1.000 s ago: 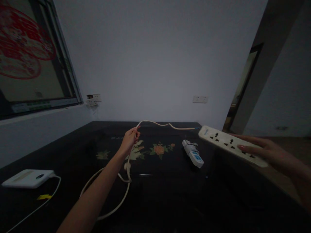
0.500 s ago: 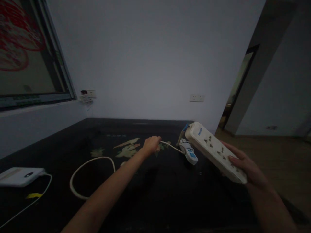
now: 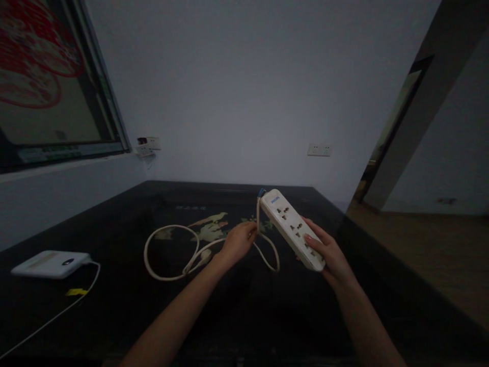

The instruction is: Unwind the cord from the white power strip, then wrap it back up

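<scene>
My right hand (image 3: 329, 255) grips the lower end of a white power strip (image 3: 292, 229), thumb on its socket face. The strip is tilted, its far end up and to the left, raised over the dark table. Close to that far end, my left hand (image 3: 241, 238) is closed round the strip's white cord (image 3: 259, 216). A small blue piece (image 3: 262, 192) shows where the cord meets the strip. Loops of cord lie on the table on both sides of my left hand. The cord's plug is not visible.
The black glossy table (image 3: 214, 326) has a bird-and-flower picture. On its left lies a white device (image 3: 51, 264) with a thin cable and yellow tag (image 3: 77, 292). Wall sockets (image 3: 319, 149) are behind, with more sockets (image 3: 147, 147) by the window.
My right hand has brought the power strip left, toward my left hand. The left hand now holds the cord near the strip. The white piece with a blue label is out of sight.
</scene>
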The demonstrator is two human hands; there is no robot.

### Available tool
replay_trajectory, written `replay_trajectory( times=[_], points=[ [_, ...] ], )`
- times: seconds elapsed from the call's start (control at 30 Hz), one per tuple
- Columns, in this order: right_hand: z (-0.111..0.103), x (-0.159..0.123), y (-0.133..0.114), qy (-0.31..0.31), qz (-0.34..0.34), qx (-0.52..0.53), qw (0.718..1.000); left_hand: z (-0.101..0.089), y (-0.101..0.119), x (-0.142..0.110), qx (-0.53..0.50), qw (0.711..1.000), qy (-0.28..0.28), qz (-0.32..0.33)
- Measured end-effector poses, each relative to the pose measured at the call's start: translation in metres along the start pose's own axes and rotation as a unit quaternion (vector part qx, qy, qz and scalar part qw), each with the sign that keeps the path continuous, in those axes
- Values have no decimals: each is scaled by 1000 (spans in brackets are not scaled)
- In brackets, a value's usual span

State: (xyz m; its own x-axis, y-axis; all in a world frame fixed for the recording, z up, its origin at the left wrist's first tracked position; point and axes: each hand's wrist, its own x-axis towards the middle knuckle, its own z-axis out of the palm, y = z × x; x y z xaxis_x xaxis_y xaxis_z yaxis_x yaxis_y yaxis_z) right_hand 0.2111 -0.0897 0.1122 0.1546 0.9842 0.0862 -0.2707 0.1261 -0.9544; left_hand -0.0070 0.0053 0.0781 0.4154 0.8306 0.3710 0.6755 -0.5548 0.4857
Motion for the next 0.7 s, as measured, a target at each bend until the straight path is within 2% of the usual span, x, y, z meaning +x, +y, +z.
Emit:
replay_trajectory(
  times=[0.13, 0.23, 0.37, 0.47, 0.57, 0.7],
  points=[
    [5, -3, 5, 4, -7, 19, 1000, -16, 10, -28, -75, 994, 79, 9],
    [12, -9, 9, -1, 3, 16, 1000, -21, 23, -55, -237, 962, 139, -2],
    [30, -25, 18, 0, 16, 21, 1000, -13, 41, -84, -422, 893, 141, -58],
    [46, -40, 28, 10, 14, 28, 999, -6, 48, -95, -503, 848, 148, -75],
    [59, -53, 38, 15, 14, 32, 999, -5, 50, -101, -548, 818, 153, -84],
    [70, -70, 51, 15, 9, 34, 999, -11, 53, -106, -581, 792, 153, -105]
  ],
)
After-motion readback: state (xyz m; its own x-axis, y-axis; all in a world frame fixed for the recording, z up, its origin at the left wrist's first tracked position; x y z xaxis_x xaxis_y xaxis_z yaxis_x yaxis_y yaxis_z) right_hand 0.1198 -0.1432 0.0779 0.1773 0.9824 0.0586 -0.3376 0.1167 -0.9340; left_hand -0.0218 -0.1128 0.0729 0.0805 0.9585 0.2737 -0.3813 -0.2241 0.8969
